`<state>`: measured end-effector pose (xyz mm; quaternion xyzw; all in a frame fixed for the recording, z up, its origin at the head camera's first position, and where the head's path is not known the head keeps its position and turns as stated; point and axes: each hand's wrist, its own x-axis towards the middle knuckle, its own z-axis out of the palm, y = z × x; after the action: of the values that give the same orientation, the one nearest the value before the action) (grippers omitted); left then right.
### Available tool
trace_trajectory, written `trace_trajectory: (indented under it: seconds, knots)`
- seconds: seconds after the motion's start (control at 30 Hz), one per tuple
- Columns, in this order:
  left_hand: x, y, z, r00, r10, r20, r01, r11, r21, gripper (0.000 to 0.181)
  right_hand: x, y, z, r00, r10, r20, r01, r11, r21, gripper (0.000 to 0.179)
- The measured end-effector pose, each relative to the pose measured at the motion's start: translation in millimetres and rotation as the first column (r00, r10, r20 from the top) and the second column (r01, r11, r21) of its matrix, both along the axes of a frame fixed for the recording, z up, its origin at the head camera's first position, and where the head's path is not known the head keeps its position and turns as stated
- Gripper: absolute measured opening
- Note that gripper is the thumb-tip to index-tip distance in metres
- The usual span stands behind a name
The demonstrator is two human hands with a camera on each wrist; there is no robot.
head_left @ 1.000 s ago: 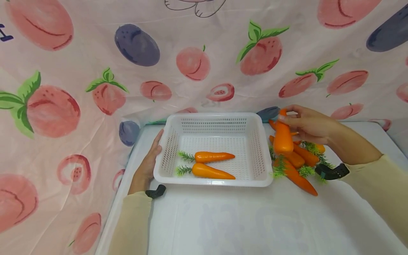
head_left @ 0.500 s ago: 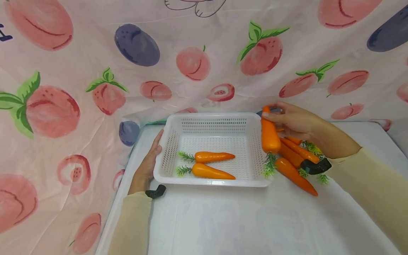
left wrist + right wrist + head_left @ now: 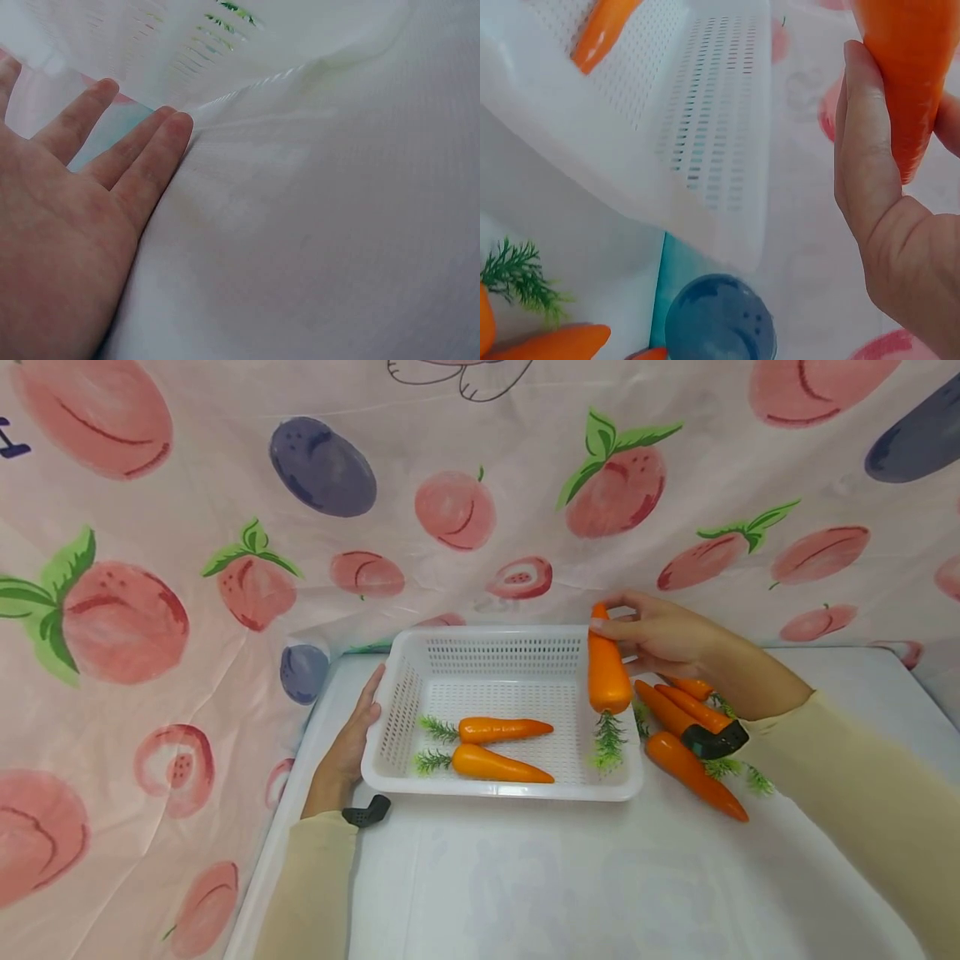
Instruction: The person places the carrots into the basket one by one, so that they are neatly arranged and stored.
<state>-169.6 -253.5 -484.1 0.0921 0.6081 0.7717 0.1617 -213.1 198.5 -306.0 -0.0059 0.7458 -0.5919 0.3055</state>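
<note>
My right hand pinches an orange carrot near its narrow tip, its green leafy top hanging down over the right end of a white plastic basket. In the right wrist view the same carrot sits between thumb and fingers. My left hand rests against the basket's left wall; the left wrist view shows its fingers straight. Inside the basket lie two carrots, an upper carrot and a lower carrot, both with leaves to the left.
Right of the basket, several carrots lie in a loose pile on the white table, partly under my right forearm. A fruit-printed cloth hangs behind the table and along its left side.
My right hand has carried the carrot leftward from above the pile to over the basket's right end. The left hand and the two carrots in the basket have stayed put.
</note>
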Motion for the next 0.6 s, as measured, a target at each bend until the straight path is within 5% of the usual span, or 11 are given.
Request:
trace_trajectory:
  seconds: [0.6]
  knots:
    - [-0.7, -1.3, -1.9, 1.000, -0.014, -0.017, 0.014, 1.000, -0.011, 0.072, -8.1, -24, -9.1, 1.000, -0.002, 0.001, 0.002, 0.999, -0.044, 0.070]
